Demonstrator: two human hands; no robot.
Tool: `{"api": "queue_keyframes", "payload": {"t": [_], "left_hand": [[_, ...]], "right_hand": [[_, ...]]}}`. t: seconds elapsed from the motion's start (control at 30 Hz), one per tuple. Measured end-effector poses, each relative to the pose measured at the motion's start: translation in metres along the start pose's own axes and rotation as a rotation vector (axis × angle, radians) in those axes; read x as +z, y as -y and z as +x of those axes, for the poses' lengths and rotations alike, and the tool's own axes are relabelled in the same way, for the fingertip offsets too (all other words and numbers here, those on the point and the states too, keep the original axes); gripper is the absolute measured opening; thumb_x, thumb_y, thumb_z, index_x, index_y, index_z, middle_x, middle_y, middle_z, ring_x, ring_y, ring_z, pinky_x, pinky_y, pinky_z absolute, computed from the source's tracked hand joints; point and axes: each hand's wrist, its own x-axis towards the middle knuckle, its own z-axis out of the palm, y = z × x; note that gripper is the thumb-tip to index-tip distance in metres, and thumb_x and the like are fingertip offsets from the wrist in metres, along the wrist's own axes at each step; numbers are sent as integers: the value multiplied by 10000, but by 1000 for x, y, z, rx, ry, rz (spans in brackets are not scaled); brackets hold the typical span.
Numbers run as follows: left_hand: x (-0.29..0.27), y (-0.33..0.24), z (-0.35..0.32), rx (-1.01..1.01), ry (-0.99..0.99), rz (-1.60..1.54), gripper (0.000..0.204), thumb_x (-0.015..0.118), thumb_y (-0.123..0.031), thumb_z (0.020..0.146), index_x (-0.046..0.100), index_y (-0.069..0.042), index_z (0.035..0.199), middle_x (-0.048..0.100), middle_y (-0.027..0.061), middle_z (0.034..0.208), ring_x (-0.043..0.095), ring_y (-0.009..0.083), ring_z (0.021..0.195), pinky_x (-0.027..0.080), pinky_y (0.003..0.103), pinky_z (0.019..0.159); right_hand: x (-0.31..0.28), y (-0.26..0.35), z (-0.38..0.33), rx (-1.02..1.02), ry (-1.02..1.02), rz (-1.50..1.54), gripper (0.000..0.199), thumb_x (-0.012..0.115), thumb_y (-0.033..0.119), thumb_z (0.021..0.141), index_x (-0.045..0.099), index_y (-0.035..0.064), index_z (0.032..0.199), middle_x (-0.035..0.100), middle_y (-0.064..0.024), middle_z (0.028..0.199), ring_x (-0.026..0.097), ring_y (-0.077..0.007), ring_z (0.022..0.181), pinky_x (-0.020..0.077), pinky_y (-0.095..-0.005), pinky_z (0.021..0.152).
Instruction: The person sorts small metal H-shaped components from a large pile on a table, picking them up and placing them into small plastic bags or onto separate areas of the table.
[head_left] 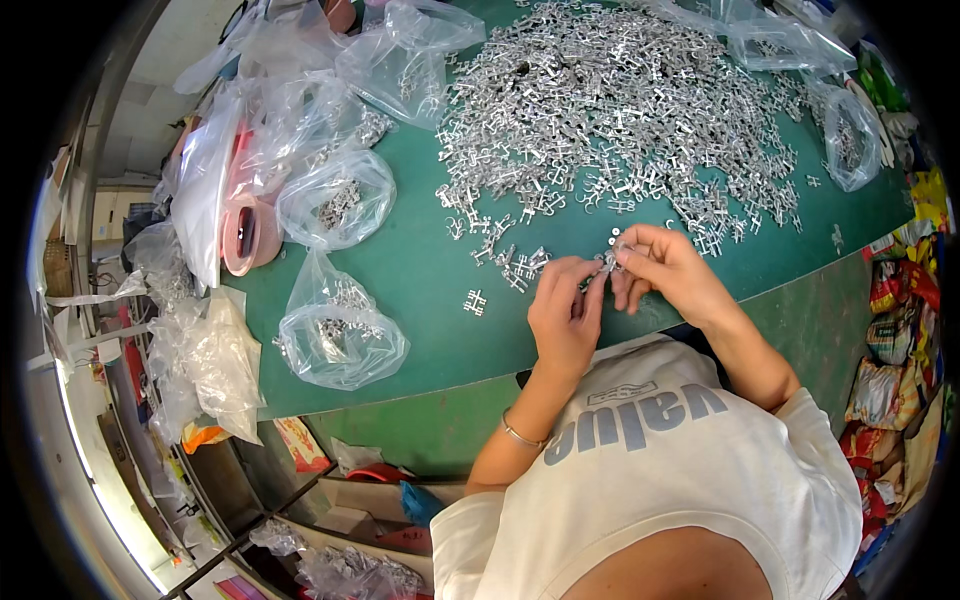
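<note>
Near the front edge of the green table, my left hand and my right hand meet with fingertips pinched together. Between them is a small silvery metal part, mostly covered by the fingers. Just beyond the fingertips a tiny round white-and-dark piece shows; whether it belongs to the held part I cannot tell. A large pile of small silver metal parts spreads over the table past my hands. Left of my left hand lie a loose cluster and one separate branched metal part.
Open clear plastic bags holding metal parts stand at the left, one near the edge and one behind it. A pink tape roll is beside them. Another bag is at the far right. Colourful packages line the right side.
</note>
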Motion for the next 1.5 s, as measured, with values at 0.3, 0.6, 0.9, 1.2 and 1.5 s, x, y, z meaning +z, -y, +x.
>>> {"api": "queue_keyframes", "payload": {"t": [0.3, 0.6, 0.9, 1.2, 1.5], "left_hand": [[-10, -5, 7, -589, 109, -678, 56, 587, -5, 819, 590, 35, 859, 519, -5, 754, 425, 44, 510, 328, 196, 432], [-11, -3, 5, -427, 215, -558, 86, 618, 64, 757, 604, 41, 839, 527, 24, 785, 443, 45, 553, 349, 187, 464], [-23, 7, 10, -265, 16, -262, 147, 654, 48, 727, 632, -21, 856, 532, 15, 845, 362, 24, 558, 269, 176, 468], [-18, -6, -4, -105, 23, -3, 209, 666, 51, 698, 621, -29, 885, 552, 20, 857, 355, 30, 516, 258, 179, 451], [-49, 24, -17, -289, -66, 428, 323, 683, -6, 720, 595, -53, 1026, 517, 67, 1000, 397, 94, 520, 351, 240, 479]], "right_hand": [[12, -4, -5, -142, -65, 48, 164, 513, 162, 904, 529, 4, 862, 559, -48, 626, 542, -104, 484, 430, -211, 405], [19, -2, -7, -408, -331, -511, 201, 563, 143, 873, 540, 13, 722, 578, -18, 576, 548, -74, 471, 386, -194, 381], [-15, -8, 13, -66, 70, 248, 114, 515, 128, 878, 522, 33, 939, 592, -152, 952, 625, -207, 732, 529, -276, 553], [-10, -32, 15, 163, 158, 450, 250, 541, 237, 893, 549, 31, 1033, 557, -37, 820, 558, -151, 732, 441, -278, 537], [7, -57, 14, -580, -92, -1319, 352, 736, 191, 671, 614, 49, 969, 567, -110, 772, 511, -253, 574, 441, -357, 552]]}}
